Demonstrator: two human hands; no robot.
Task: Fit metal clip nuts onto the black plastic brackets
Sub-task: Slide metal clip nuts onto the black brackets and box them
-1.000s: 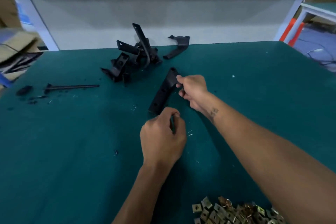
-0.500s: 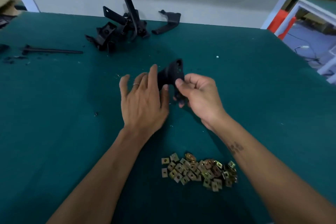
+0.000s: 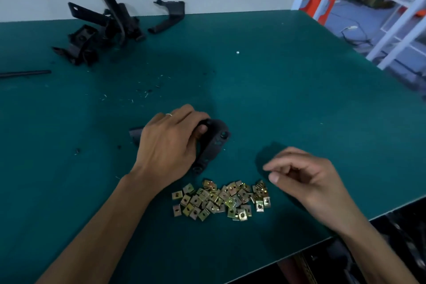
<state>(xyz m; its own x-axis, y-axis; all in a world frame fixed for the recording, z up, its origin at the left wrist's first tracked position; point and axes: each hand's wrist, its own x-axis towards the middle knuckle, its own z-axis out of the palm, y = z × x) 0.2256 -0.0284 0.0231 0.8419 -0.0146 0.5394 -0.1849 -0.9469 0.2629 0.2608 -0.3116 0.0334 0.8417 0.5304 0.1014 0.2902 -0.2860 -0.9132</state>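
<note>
One curved matte-black bracket (image 3: 213,143)

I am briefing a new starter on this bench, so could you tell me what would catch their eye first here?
Most striking is the heap of brass-coloured metal clip nuts on the green table, near its front edge. Just behind it the left hand grips a black plastic bracket, while the right hand hovers empty beside the heap, fingers loosely curled. At the far left, against the wall, lies a tangle of more black brackets.
</note>
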